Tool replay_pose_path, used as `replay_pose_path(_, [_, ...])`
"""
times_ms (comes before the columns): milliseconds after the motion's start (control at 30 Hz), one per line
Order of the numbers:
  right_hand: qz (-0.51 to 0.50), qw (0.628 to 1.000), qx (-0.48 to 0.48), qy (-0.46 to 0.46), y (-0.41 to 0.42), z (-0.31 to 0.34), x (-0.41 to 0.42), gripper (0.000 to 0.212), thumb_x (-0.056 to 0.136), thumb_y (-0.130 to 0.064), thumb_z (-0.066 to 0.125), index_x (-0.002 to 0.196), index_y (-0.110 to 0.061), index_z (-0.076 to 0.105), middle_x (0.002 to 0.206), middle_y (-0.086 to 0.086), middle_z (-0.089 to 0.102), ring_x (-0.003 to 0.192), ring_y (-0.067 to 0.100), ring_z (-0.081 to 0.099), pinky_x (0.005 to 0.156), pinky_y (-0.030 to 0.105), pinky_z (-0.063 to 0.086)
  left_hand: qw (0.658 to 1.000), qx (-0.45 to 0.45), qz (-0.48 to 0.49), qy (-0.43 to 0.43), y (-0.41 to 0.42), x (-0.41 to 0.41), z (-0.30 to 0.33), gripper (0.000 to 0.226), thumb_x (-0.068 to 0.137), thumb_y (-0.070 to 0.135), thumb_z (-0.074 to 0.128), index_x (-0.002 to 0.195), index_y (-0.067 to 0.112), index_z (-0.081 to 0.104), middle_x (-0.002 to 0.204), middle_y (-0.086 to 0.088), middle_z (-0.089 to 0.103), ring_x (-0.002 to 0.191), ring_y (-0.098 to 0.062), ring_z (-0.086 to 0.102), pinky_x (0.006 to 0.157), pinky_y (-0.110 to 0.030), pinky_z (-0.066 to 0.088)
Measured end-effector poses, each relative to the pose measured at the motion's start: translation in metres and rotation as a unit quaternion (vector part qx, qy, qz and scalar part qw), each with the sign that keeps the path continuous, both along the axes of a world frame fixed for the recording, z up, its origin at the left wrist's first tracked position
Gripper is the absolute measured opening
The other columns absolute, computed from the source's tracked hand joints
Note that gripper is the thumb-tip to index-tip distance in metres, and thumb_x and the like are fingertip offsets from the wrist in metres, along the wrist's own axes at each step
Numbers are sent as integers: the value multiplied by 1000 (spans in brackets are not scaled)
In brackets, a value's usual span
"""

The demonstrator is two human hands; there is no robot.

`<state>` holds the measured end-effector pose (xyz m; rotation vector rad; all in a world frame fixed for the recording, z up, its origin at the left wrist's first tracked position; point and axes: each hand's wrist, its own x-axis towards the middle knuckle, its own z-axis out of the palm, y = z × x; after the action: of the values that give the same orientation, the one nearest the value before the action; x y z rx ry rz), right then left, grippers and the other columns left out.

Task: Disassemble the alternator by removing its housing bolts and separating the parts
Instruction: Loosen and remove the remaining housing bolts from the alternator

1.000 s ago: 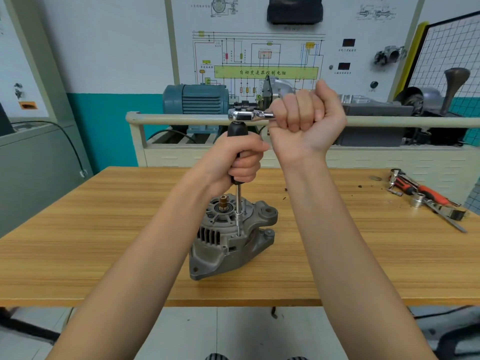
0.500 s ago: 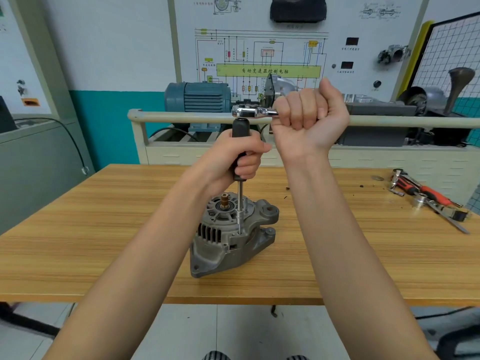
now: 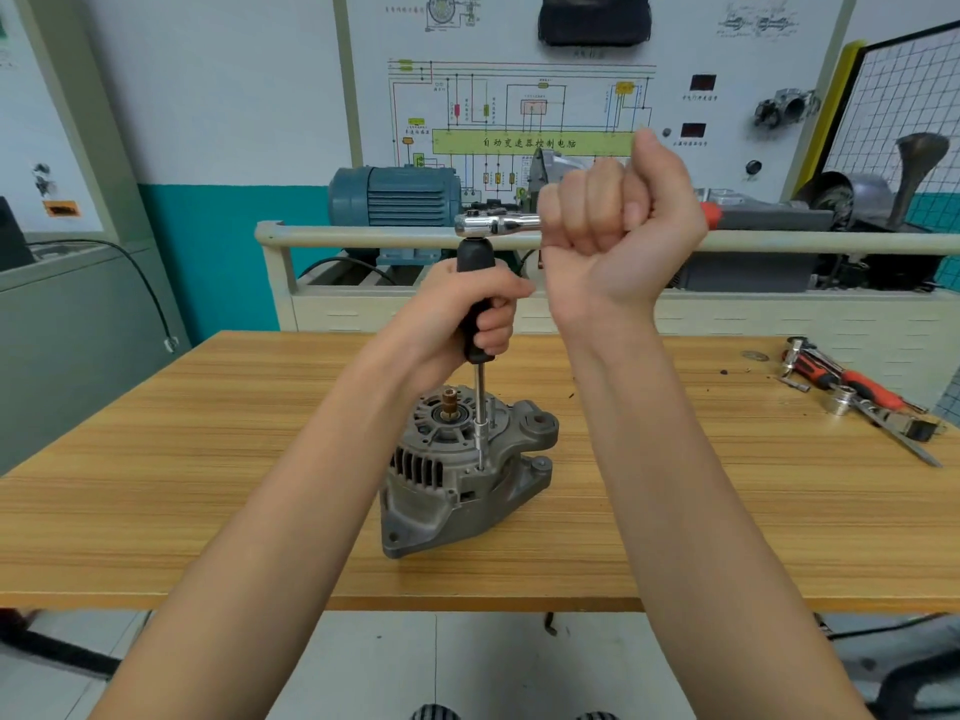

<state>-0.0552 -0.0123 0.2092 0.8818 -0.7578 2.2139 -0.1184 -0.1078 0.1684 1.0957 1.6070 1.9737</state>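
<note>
A grey cast alternator [image 3: 457, 475] stands on the wooden table [image 3: 208, 459], its copper shaft end up. A long driver with a black handle [image 3: 475, 283] rises from a housing bolt on the alternator's top face; its thin shaft [image 3: 480, 407] stands upright. My left hand [image 3: 467, 314] grips the black handle. A chrome ratchet head [image 3: 488, 223] sits on top of the handle. My right hand [image 3: 618, 226] is fisted round the ratchet's handle, whose red end [image 3: 710, 215] pokes out to the right.
Loose tools lie at the table's right end: a red-handled ratchet [image 3: 852, 379], a socket [image 3: 839, 400] and pliers [image 3: 904, 428]. Behind the table runs a rail [image 3: 363, 236] with a blue motor [image 3: 395, 200] and a training board on the wall.
The right hand and ratchet handle have barely shifted; the tool, left hand and alternator stay as they were. The view moved slightly.
</note>
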Motion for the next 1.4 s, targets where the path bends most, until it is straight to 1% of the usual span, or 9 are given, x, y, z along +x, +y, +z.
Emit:
replay_pose_path(133, [118,986,-106,-55,12,-1,-6,69,99,-14,29,30,-18,29,28,-5,19,38,13,3,38,18,13,999,-15,-35,-6,2,2,2,49,86,3,52,43,21,35,37,7,27,31,-8,21,37,-18,18])
replay_pose_path(267, [-41,999,-11,8,-1,-5,-5,65,95,-10,35,31,-23,34,31,-8,23,35,9,10,41,22,14,994,7,105,-20,15,5,0,49,85,-3,49,48,22,29,39,7,23,34,-9,14,38,-17,14])
replay_pose_path(400, [-203,976,41,64,-26,-8,-5,51,85,-4,41,38,-25,41,35,-8,29,32,8,22,47,23,19,985,27,170,-15,20,6,-3,38,82,0,53,57,19,33,41,7,25,37,-9,16,37,-17,17])
replay_pose_path(567, [-4,1000,7,24,-8,-3,-2,65,95,-9,33,31,-21,35,30,-8,23,33,9,11,39,19,16,1000,20,-16,-1,-4,-1,-3,33,74,8,56,49,16,37,40,4,29,35,-10,24,41,-21,21])
replay_pose_path(733, [177,977,-117,-32,9,-4,-7,56,87,-14,38,31,-15,31,27,-4,21,37,12,4,39,19,11,995,5,-103,0,-5,0,-3,42,76,5,58,42,18,36,36,7,28,30,-6,23,38,-17,16])
replay_pose_path(867, [63,996,-57,-18,4,-6,-7,65,95,-12,32,30,-20,32,29,-6,21,36,12,7,38,22,16,998,17,56,-17,7,5,-3,51,83,-1,53,44,23,31,38,7,24,31,-8,16,37,-15,16])
replay_pose_path(1000, [-48,997,49,22,-12,-4,-6,62,92,-11,35,31,-24,36,31,-10,25,32,6,17,41,22,17,979,46,196,-44,16,10,-4,41,82,-4,50,55,20,31,39,8,26,33,-9,18,37,-17,18])
replay_pose_path(1233, [1,998,63,7,-8,2,0,58,96,-6,34,39,-17,34,33,-4,24,34,10,18,42,25,20,979,70,184,-59,9,15,2,44,84,-3,53,56,20,29,39,7,24,34,-10,17,37,-17,19])
replay_pose_path(1400, [-5,996,90,24,-9,8,11,25,87,-5,42,64,-14,37,47,0,38,48,14,36,56,27,37,980,91,172,-39,4,16,18,49,84,-2,53,51,23,27,40,7,22,33,-10,15,37,-16,19])
